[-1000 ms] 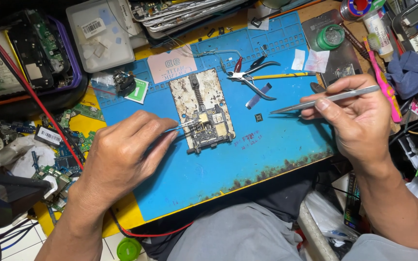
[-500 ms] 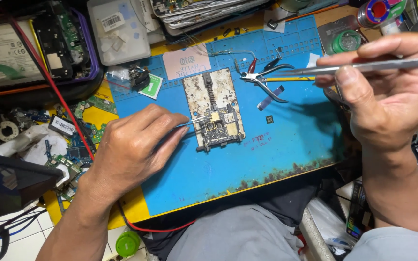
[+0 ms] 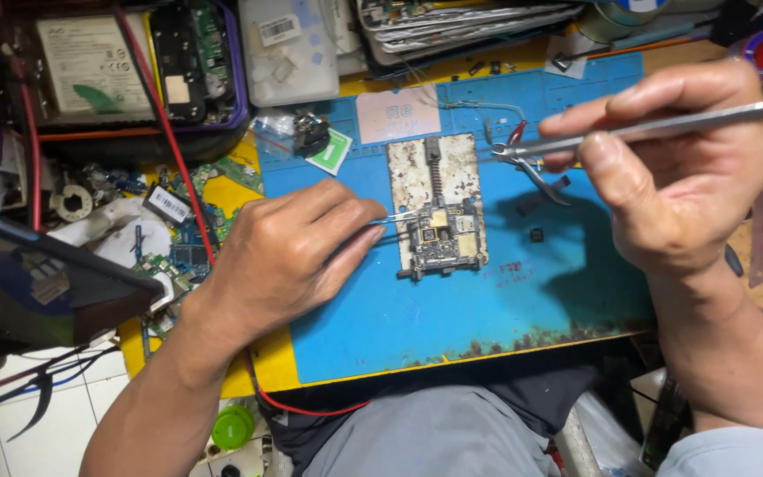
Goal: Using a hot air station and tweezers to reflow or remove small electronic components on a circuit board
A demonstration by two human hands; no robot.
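Note:
A small circuit board (image 3: 439, 234) sits clamped on a worn metal holder (image 3: 434, 177) in the middle of the blue work mat (image 3: 452, 318). My left hand (image 3: 289, 252) rests on the mat left of the board and grips thin tweezers (image 3: 399, 216) whose tips touch the board's left edge. My right hand (image 3: 682, 168) is raised above the mat's right side, holding a long silver tweezer (image 3: 646, 131) level, its tip pointing left above the holder's upper right corner.
Small pliers with red handles (image 3: 532, 163) and a tiny black chip (image 3: 536, 235) lie on the mat right of the board. A tray with phone parts (image 3: 134, 62) stands at the back left, loose boards (image 3: 178, 256) at the left, a red cable (image 3: 165, 132) across them.
My right hand has risen and moved left with the silver tweezer, from low over the mat's right edge to higher, above the pliers. My left hand stays at the board.

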